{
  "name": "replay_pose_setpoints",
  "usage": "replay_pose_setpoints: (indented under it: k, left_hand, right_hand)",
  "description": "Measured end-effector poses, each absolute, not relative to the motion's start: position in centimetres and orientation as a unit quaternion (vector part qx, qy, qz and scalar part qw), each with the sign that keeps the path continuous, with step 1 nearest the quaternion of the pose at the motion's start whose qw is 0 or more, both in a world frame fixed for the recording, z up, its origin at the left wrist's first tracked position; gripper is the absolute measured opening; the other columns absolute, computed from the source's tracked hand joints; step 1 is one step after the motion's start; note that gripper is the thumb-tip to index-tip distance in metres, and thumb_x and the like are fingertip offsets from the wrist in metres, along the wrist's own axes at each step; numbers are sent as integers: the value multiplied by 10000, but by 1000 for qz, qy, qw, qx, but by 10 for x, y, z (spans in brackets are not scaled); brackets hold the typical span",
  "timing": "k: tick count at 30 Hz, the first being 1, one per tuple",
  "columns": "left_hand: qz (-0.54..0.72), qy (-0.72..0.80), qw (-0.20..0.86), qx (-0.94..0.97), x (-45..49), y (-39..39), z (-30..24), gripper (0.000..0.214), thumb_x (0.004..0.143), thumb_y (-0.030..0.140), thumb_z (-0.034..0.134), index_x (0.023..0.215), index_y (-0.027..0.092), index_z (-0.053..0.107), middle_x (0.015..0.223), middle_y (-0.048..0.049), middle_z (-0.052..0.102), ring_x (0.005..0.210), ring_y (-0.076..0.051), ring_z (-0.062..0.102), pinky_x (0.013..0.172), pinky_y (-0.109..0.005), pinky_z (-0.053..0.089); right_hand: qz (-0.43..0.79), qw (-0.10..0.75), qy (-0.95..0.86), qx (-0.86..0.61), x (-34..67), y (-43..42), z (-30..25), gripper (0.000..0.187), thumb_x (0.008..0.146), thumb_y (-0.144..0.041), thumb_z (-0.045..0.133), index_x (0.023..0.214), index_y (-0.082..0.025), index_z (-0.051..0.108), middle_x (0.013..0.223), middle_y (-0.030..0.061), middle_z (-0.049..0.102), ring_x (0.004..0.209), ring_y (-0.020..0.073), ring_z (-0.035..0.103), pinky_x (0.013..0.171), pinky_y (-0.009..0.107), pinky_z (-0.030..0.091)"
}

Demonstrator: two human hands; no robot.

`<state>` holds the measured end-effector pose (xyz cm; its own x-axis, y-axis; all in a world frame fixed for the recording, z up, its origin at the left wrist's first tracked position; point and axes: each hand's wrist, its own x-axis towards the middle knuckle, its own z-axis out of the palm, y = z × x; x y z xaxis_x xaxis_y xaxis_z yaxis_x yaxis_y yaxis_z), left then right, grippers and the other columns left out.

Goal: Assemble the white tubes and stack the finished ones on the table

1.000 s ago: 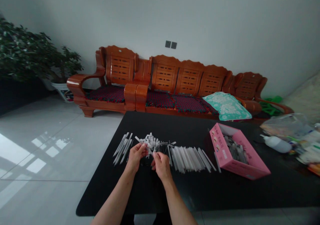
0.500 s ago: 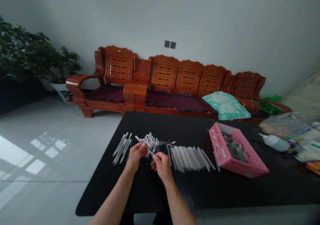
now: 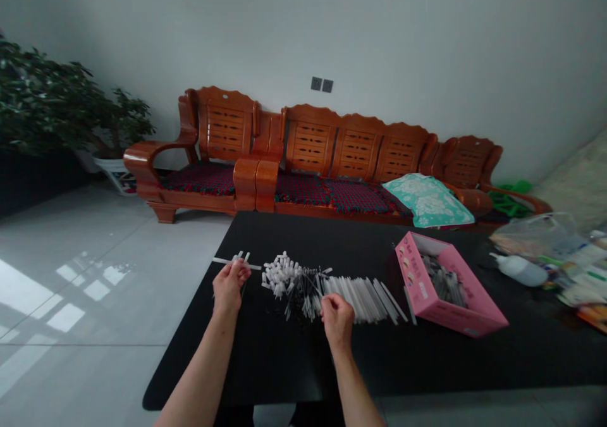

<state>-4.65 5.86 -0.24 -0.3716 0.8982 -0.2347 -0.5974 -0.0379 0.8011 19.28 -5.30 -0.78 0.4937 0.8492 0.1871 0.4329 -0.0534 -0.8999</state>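
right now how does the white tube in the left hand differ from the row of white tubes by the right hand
The held tube is single, pinched in the left hand above the table; the row of tubes is many, lying flat. The held tube runs crosswise; the row of tubes points away from the person. Both are thin and white.

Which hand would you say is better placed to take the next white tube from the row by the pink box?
Probably the right hand: it is at the row of white tubes, while the left hand holds a single tube farther left.
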Motion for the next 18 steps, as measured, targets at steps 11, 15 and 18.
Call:
replay_pose_setpoints:
  k: [11, 15, 18]
  left_hand:
    - [511, 378, 665, 393, 0, 21, 6, 346, 676, 403, 788, 866, 122, 718, 740, -50, 683, 604, -125, 620, 576, -230, 502]
    - [449, 358, 687, 445, 12, 12, 12, 307, 681, 383, 789, 825, 118, 734, 595, -14, 608, 502, -90, 518, 447, -179, 355]
    - [449, 347, 699, 436, 11, 12, 17, 343, 725, 423, 751, 874, 114, 737, 564, 2, 566, 482, -77, 467, 444, -178, 314]
  right_hand:
    - [203, 424, -538, -700, 160, -49, -1, 439, 918, -496, 421, 642, -193, 576, 590, 64, 624, 544, 164, 579, 517, 247, 354]
    - [521, 474, -452, -547, 148, -42, 14, 498, 865, -626, 458, 815, -153, 606, 528, -4, 585, 366, 114, 494, 356, 204, 310]
    - [635, 480, -402, -453, 146, -44, 18, 451, 806, -577, 596, 828, -127, 617, 431, -64, 498, 286, 68, 364, 303, 180, 231]
